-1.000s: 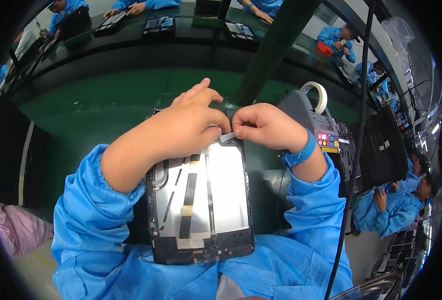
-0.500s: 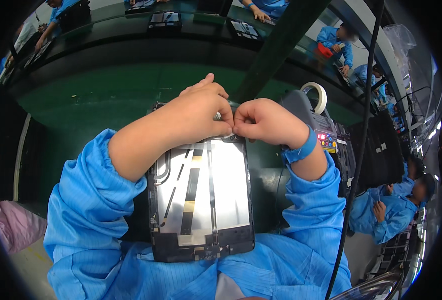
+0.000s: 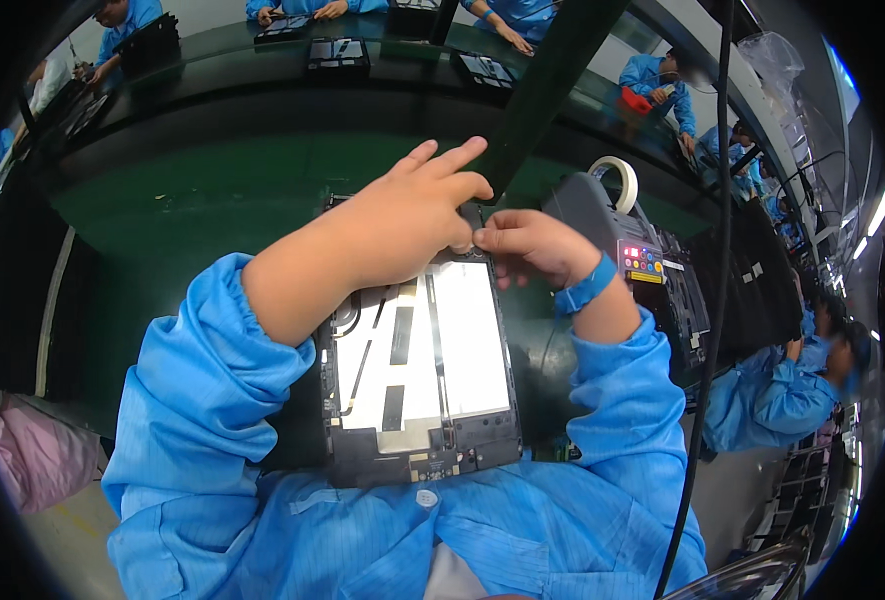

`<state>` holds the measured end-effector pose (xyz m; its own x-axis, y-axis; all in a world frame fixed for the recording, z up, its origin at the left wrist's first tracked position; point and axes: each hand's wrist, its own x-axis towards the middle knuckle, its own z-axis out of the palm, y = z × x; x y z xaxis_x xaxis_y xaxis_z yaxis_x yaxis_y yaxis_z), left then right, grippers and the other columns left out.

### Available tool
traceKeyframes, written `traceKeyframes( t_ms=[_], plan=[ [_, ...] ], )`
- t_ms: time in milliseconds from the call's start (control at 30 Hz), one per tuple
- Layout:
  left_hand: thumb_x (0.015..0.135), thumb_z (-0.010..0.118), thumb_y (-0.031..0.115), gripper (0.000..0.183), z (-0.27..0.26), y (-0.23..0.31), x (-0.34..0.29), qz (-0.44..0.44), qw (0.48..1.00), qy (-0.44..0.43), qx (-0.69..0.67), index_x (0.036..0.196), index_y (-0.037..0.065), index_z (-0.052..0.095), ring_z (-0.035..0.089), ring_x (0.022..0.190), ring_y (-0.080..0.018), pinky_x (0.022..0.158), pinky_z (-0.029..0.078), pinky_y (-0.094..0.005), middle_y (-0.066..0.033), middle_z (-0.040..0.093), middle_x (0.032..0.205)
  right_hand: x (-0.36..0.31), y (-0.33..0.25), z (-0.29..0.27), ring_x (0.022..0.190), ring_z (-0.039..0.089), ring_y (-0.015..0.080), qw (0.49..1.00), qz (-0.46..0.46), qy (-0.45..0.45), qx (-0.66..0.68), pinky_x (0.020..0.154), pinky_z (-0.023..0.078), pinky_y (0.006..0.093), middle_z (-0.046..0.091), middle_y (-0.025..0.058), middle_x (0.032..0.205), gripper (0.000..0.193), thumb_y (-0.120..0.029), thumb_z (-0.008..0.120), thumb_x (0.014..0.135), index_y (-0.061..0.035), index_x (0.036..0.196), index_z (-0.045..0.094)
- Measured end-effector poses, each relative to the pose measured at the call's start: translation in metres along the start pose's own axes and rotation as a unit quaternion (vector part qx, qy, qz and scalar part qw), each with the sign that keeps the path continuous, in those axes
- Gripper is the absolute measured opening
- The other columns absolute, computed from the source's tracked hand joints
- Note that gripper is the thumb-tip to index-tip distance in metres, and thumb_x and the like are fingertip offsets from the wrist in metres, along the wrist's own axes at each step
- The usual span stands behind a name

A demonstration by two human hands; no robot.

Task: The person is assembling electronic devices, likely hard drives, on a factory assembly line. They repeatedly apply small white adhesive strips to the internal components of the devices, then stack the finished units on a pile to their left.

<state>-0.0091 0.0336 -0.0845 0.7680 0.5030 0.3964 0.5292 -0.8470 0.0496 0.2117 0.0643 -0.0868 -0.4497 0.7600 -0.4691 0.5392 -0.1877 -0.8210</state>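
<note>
An opened tablet (image 3: 478, 350) with a black frame, bright silver inside and dark strips lies before me, its near end against my blue smock. Over its far end, my left hand (image 3: 413, 220) has several fingers fanned out, while a bent fingertip comes down at the tablet's top; its thumb is mostly hidden. My right hand (image 3: 543, 245) is closed at the far right corner, thumb tip at the frame and other fingers curled beside the edge. Whatever lies between the fingertips is too small to make out. A blue band (image 3: 588, 285) circles my right wrist.
Right of the tablet stands a grey device with lit buttons (image 3: 643, 260), a roll of pale tape (image 3: 631, 188) on it. A black cable (image 3: 713, 300) hangs at the right. Dark stacked panels (image 3: 58, 310) stand left. Across the green bench (image 3: 213, 220), people in blue handle similar tablets.
My left hand's fingers have spread and lifted from their closer curl. My right hand has turned and moved slightly right, parting from the left. The tablet appears slightly farther right and up in view.
</note>
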Motion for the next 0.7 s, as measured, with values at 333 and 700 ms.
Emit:
traceKeyframes(
  t_ms=[333,700],
  plan=[
    [0.093,0.05,0.035,0.073,0.017,0.064,-0.125,-0.351,0.856,0.197,-0.323,0.145,-0.005,0.017,0.022,0.14,-0.0296,0.113,0.017,-0.0427,-0.0217,0.024,0.149,-0.091,0.09,0.093,0.142,0.012,0.0334,0.939,-0.322,0.123,-0.005,0.113,0.01,0.041,0.019,0.025,0.15,0.08,-0.049,0.048,0.093,0.0072,0.143,0.021],
    [0.076,0.058,0.022,0.081,-0.049,0.094,-0.139,-0.346,0.684,0.398,-0.504,0.142,-0.008,0.022,0.042,0.128,-0.031,0.109,0.03,-0.0372,-0.0249,0.037,0.14,-0.099,0.029,0.115,0.142,-0.001,0.041,0.891,-0.441,0.022,-0.103,0.115,0.005,0.0409,0.0,0.0335,0.149,0.088,-0.051,0.044,0.094,0.0123,0.143,0.005]
  ],
)
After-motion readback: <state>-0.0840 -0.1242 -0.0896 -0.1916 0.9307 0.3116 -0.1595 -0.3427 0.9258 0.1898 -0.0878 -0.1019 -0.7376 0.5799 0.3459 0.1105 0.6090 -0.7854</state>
